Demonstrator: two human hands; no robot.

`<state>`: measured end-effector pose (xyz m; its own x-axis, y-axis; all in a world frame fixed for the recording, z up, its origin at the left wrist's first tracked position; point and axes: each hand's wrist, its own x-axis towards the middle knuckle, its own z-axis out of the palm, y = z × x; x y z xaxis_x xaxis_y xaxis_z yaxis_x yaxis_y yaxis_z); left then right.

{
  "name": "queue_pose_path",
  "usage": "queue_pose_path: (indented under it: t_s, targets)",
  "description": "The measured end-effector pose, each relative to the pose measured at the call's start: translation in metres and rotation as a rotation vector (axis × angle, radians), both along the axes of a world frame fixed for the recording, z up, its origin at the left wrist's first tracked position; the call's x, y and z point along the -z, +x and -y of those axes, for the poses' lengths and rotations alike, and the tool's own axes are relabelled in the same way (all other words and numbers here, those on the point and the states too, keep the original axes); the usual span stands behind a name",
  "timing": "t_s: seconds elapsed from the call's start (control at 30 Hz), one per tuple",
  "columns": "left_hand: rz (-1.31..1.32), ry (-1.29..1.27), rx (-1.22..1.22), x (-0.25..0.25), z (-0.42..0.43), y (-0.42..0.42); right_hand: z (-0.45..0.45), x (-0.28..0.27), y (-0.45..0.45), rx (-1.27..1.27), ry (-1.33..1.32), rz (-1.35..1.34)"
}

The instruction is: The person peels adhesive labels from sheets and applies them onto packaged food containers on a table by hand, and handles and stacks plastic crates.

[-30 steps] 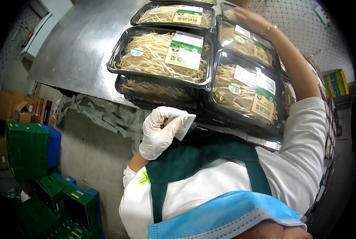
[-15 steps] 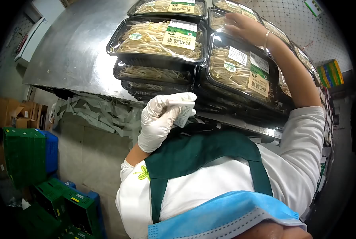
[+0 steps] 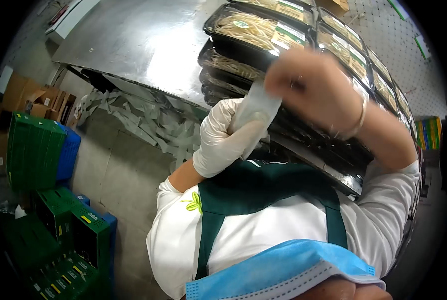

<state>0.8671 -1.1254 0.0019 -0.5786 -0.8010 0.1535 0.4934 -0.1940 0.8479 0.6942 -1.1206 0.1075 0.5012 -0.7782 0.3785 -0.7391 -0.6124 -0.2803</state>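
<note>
Gloved left hand (image 3: 219,136)'s got the pale strip (image 3: 257,106) pinched, long way slanting up toward the blurry right hand (image 3: 319,90), whose grip I can't tell.

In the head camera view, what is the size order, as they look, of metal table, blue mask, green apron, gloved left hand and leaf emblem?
1. Metal table
2. Blue mask and green apron, too alike to rank
3. Gloved left hand
4. Leaf emblem

Trays (image 3: 246,30) are stacked on the table (image 3: 133,40), crates (image 3: 36,150) lower left.
</note>
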Motion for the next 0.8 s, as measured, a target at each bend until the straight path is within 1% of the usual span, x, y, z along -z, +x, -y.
queue_pose_path:
  t_s: [0.07, 0.13, 0.2, 0.23, 0.27, 0.3, 0.33, 0.37, 0.4, 0.43, 0.47, 0.53, 0.57, 0.6, 0.63, 0.67, 0.7, 0.73, 0.77, 0.8]
  targets:
    - [0.014, -0.113, -0.102, 0.008, 0.001, 0.003, 0.05, -0.018, -0.024, 0.189, 0.067, -0.002]
    - [0.02, -0.13, -0.101, 0.02, 0.006, 0.008, 0.074, -0.044, -0.009, 0.555, 0.259, 0.1]
    - [0.023, -0.152, -0.106, 0.032, 0.017, 0.013, 0.111, -0.009, -0.032, 0.578, 0.189, -0.079]
    - [0.025, -0.377, -0.142, 0.037, 0.024, 0.015, 0.107, -0.008, -0.013, 0.749, 0.364, -0.081]
    - [0.03, -0.597, -0.177, 0.039, 0.028, 0.019, 0.106, 0.005, -0.018, 0.664, 0.034, -0.39]
    - [-0.019, -0.459, -0.074, 0.037, 0.027, 0.024, 0.105, -0.003, -0.014, 0.706, 0.089, -0.425]
    - [-0.018, -0.45, -0.074, 0.035, 0.026, 0.026, 0.104, -0.01, -0.011, 0.75, 0.15, -0.459]
    - [-0.069, -0.294, 0.049, 0.03, 0.024, 0.027, 0.108, -0.006, -0.027, 0.807, 0.122, -0.511]
    - [-0.119, -0.142, 0.173, 0.026, 0.024, 0.028, 0.106, -0.011, -0.026, 0.726, 0.031, -0.691]
    - [-0.179, -0.11, 0.163, 0.023, 0.021, 0.025, 0.1, -0.016, -0.025, 0.733, 0.103, -0.552]
    - [-0.181, -0.116, 0.166, 0.017, 0.02, 0.026, 0.089, -0.022, -0.025, 0.735, 0.167, -0.418]
    - [-0.138, 0.134, 0.126, 0.003, 0.019, 0.027, 0.062, -0.018, -0.012, 0.436, 0.366, -0.064]
    - [-0.069, 0.121, 0.075, 0.003, 0.021, 0.025, 0.04, -0.012, 0.002, 0.281, 0.335, 0.01]
    - [-0.179, 0.155, -0.015, 0.003, 0.018, 0.021, 0.022, -0.005, 0.016, 0.128, 0.3, 0.085]
    - [-0.218, 0.109, -0.05, 0.009, 0.019, 0.02, 0.015, 0.003, 0.023, 0.032, 0.247, 0.076]
    - [-0.273, 0.117, -0.075, 0.01, 0.019, 0.019, 0.011, 0.009, 0.027, -0.062, 0.193, 0.065]
    - [-0.328, 0.122, -0.1, 0.011, 0.019, 0.018, 0.008, 0.011, 0.028, -0.086, 0.216, 0.095]
    - [-0.328, 0.117, -0.096, 0.016, 0.022, 0.015, 0.008, 0.013, 0.028, -0.113, 0.24, 0.123]
    - [-0.338, -0.009, -0.097, 0.025, 0.027, 0.013, 0.016, 0.014, 0.026, -0.214, 0.092, 0.132]
    - [-0.347, -0.133, -0.1, 0.03, 0.032, 0.012, 0.029, 0.011, 0.018, -0.226, -0.05, 0.106]
